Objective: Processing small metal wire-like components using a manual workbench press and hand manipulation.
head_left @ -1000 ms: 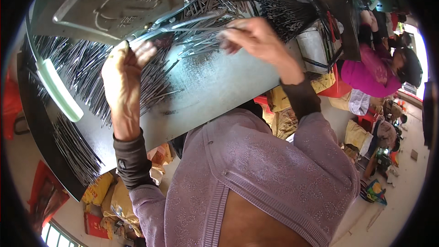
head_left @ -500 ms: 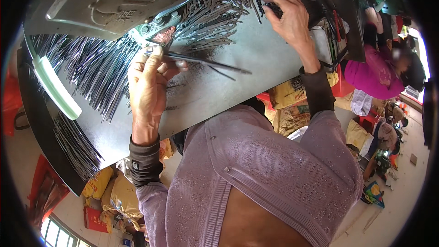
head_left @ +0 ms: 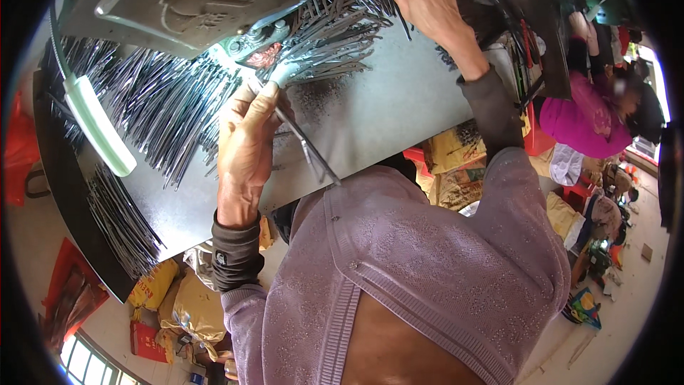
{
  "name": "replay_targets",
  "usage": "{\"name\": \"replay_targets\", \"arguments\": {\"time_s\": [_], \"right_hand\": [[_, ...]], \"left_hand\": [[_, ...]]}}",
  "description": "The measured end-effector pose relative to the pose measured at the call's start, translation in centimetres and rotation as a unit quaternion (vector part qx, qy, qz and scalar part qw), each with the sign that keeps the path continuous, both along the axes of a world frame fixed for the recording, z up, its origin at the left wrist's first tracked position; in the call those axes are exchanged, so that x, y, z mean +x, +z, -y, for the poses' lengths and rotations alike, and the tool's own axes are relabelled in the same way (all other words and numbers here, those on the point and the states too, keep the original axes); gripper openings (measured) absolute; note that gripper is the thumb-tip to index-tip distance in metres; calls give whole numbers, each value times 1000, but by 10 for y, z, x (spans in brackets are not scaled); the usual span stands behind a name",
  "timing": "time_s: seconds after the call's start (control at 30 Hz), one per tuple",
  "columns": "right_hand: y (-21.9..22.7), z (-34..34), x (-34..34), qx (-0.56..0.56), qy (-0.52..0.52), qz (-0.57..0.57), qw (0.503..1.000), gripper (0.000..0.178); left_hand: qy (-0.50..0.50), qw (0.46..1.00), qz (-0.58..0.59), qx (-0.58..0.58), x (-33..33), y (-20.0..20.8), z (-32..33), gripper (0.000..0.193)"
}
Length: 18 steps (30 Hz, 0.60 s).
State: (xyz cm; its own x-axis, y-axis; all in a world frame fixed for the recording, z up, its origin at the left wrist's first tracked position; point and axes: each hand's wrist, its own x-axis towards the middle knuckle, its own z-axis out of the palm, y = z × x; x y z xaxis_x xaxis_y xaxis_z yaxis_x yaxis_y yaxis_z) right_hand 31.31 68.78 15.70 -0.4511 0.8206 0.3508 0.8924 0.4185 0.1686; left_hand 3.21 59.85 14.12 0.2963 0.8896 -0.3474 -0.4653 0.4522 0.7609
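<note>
My left hand (head_left: 247,132) is closed on a few thin dark metal strips (head_left: 310,144), thumb on top, under the machine head. The strips slant down to the right past the table's near edge. Reaching to the far side of the table, my right hand (head_left: 429,3) is over a heap of dark strips (head_left: 335,46), with its fingers bent and apart. Its fingertips are partly hidden at the top of the view. A reddish piece (head_left: 265,55) shows by the bolted clamp (head_left: 249,41), just beyond my left hand.
The large grey machine head (head_left: 192,0) overhangs the table's far left. More dark strips (head_left: 153,110) fan out below it, beside a bright lamp (head_left: 100,125). A smaller bundle (head_left: 125,224) lies at the left edge. A person in magenta (head_left: 584,117) sits at the right, beyond sacks (head_left: 456,150).
The strips in my left hand have swung from nearly level to slanting steeply toward me. My right hand has moved farther away and a little left, over the heap.
</note>
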Motion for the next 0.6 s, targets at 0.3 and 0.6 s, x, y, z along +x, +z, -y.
{"name": "replay_targets", "arguments": {"time_s": [0.3, 0.6], "right_hand": [[-16, 50, -122, -12, 176, -212, 961, 7], [-27, 49, -140, -347, 55, -589, 728, 13]], "left_hand": [[91, 989, 113, -40, -9, -5, -8, 12], [123, 984, -94, 82, -2, -6, -17, 12]]}}
